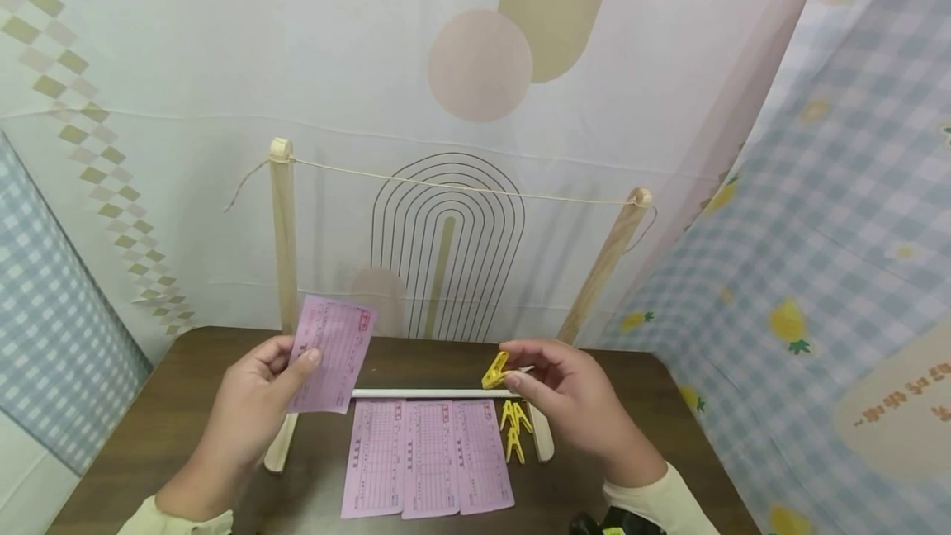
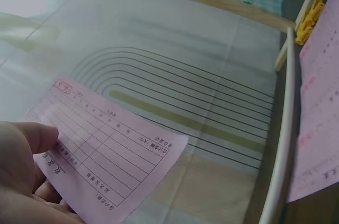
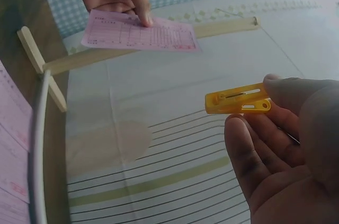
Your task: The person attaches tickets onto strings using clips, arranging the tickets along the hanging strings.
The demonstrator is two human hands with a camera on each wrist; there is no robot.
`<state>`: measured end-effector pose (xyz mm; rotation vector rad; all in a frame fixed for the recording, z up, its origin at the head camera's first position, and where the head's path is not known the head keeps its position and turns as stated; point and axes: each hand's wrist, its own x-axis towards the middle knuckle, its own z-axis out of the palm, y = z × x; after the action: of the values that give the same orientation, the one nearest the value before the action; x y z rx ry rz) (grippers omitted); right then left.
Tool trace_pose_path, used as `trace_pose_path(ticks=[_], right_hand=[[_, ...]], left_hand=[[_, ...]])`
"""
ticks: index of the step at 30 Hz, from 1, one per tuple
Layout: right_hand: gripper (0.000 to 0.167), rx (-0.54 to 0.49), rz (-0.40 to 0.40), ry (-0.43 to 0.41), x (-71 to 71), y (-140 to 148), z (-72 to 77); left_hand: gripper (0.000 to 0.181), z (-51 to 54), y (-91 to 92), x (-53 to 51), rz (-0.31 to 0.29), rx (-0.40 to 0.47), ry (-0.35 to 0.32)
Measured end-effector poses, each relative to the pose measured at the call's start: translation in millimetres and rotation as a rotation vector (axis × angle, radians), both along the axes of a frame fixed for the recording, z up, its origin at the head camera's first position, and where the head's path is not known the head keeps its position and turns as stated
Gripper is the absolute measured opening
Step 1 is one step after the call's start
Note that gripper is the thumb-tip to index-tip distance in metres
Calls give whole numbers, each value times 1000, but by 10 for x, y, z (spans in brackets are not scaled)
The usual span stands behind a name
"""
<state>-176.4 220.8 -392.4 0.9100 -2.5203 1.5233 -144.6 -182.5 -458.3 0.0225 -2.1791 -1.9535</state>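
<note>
A pink printed receipt slip (image 1: 336,353) is pinched in my left hand (image 1: 256,386), thumb across its printed face, in front of the left post. The left wrist view shows the same slip (image 2: 111,144) tilted, with ruled lines and a red stamp box. In my right hand (image 1: 568,390) a yellow clothespin (image 1: 494,371) is held by its handle ends between thumb and fingers. The right wrist view shows that clothespin (image 3: 238,99) lying sideways, jaws pointing left. Three more pink slips (image 1: 427,461) lie side by side on the table, and several yellow clothespins (image 1: 514,429) lie right of them.
A string (image 1: 461,186) runs between a left wooden post (image 1: 284,238) and a right wooden post (image 1: 605,267). A white bar (image 1: 431,393) joins them low down. The dark wooden table (image 1: 201,403) meets a patterned cloth backdrop (image 1: 327,40) behind the frame.
</note>
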Motion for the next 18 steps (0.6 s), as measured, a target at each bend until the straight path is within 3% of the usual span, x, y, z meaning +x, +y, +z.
trace_pose_path(ticks=[6, 18], right_hand=[[35, 47, 6, 35, -90, -47, 232], [31, 17, 76, 76, -141, -221, 606]], left_hand=[[42, 132, 22, -72, 0, 75, 34], [36, 358, 70, -129, -3, 183, 96]])
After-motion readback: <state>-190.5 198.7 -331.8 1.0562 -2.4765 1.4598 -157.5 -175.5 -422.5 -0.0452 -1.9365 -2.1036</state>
